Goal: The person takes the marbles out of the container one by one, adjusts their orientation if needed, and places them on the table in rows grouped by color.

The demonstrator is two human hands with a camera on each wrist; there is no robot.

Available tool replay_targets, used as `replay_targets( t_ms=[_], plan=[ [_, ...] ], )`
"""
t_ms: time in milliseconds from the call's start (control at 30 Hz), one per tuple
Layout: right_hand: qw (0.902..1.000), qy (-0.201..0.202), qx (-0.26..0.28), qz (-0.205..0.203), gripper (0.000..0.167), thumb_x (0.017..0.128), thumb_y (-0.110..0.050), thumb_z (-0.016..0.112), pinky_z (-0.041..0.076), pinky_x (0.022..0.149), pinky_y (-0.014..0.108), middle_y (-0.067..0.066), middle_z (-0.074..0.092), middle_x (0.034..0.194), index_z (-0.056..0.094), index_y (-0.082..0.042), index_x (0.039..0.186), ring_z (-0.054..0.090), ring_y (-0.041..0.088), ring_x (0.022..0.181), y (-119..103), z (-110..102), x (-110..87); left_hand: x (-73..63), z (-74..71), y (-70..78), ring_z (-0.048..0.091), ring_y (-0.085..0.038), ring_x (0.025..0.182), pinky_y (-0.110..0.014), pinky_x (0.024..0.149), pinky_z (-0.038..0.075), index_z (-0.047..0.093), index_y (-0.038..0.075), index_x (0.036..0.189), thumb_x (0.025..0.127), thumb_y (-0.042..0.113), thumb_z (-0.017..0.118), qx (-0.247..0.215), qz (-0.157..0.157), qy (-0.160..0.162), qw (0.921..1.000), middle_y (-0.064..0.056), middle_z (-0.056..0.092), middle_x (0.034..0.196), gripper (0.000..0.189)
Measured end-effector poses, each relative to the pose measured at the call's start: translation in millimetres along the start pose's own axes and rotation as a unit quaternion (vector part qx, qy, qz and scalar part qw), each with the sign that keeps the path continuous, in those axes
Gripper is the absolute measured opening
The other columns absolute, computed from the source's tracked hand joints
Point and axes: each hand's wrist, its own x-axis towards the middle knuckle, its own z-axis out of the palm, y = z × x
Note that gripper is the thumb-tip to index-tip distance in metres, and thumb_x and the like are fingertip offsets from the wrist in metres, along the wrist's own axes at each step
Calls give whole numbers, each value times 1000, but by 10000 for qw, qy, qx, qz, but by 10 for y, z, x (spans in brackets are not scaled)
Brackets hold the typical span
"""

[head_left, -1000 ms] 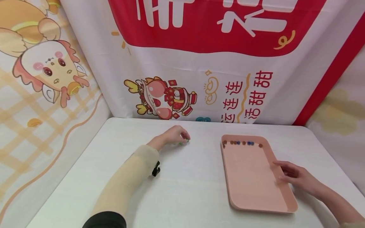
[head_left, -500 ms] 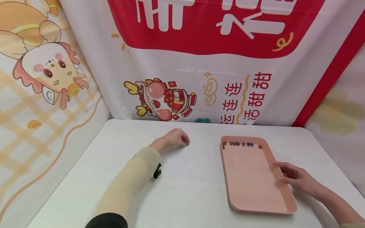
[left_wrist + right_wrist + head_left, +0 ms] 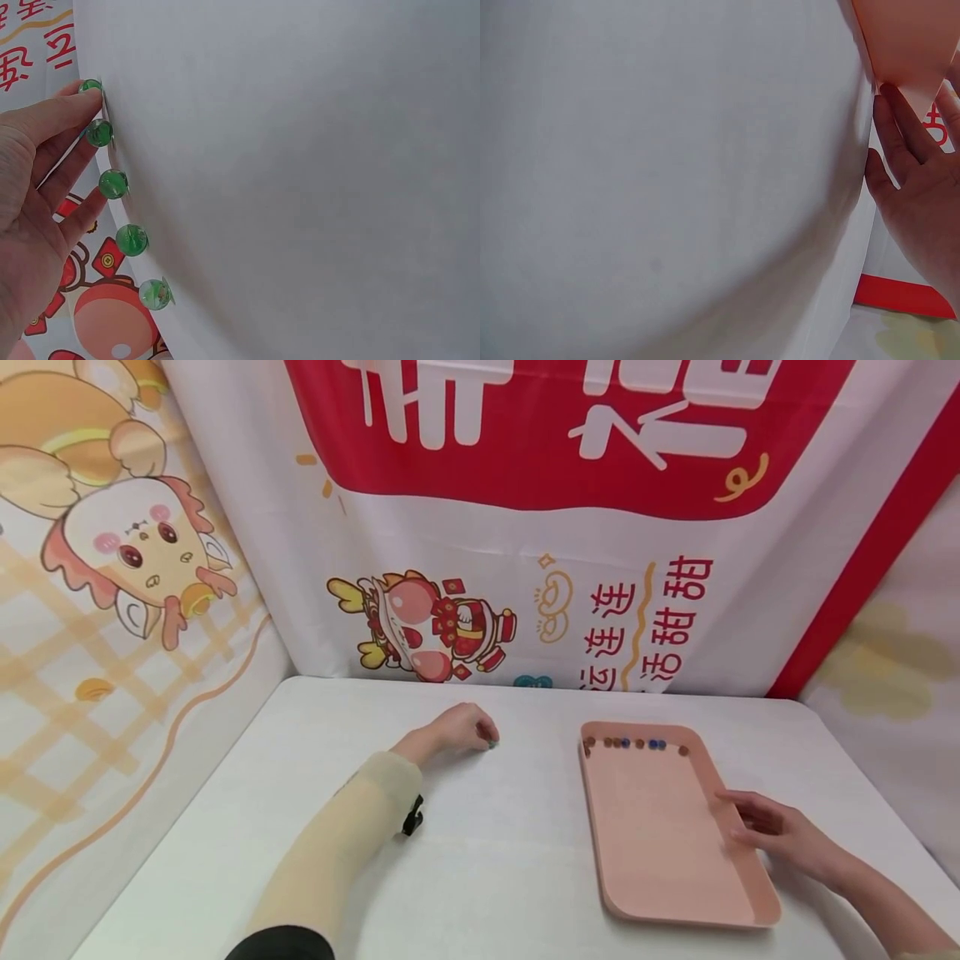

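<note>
My left hand is at the far left of the white table, its thumb and fingertips pinching a green glass marble. Several more green marbles, one of them a nearby marble, line up beside it under the palm in the left wrist view. On the right lies a shallow pink tray. My right hand holds its right rim, with thumb and index finger reaching over the edge; in the right wrist view this hand's fingers lie against the tray's wall.
Along the tray's far wall sit several small marbles, among them a blue marble and a brown marble. Printed cloth hangs right behind the table's back edge, and another patterned cloth borders the left side.
My left fingertips have come down around the green marble near the table, covering the green ones that showed beside them. My right hand and the tray keep their places; the head view shifts slightly.
</note>
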Motion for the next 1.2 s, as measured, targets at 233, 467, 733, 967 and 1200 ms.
replay_targets(
  t_ms=[233,467,733,967,1200],
  plan=[
    [9999,24,105,-120,55,92,-14,68,48,80,16,-12,56,125,46,5,138,51,-12,103,16,8,-29,-9,16,28,58,-14,86,-30,86,48,75,16,96,86,7,74,-12,6,-18,10000,8,67,88,14],
    [9993,62,145,-348,52,91,-11,67,47,80,14,-27,54,120,47,6,136,51,-12,103,37,16,-69,-28,4,54,58,-12,88,-28,86,48,74,14,103,86,8,74,-153,-7,-129,9998,7,67,92,18],
    [9990,96,33,-430,50,92,-11,67,48,80,16,-24,54,119,49,5,136,53,-10,102,22,1,-41,-84,-104,73,58,-16,94,-31,82,50,72,14,113,88,12,72,-602,-142,-149,9980,4,66,103,24],
    [9991,111,-22,-409,50,91,-12,68,48,80,16,-19,55,121,50,4,135,52,-11,103,8,-13,-38,-6,-148,281,56,-22,110,-39,97,44,69,8,118,91,13,69,-590,630,56,9962,-5,67,114,27],
    [9984,72,118,-556,49,92,-9,67,47,81,15,-15,57,124,49,5,135,52,-11,105,9,3,-38,124,-150,744,56,-23,111,-38,96,45,69,11,118,91,15,70,-365,1208,-94,9920,-8,66,117,27]
  ],
)
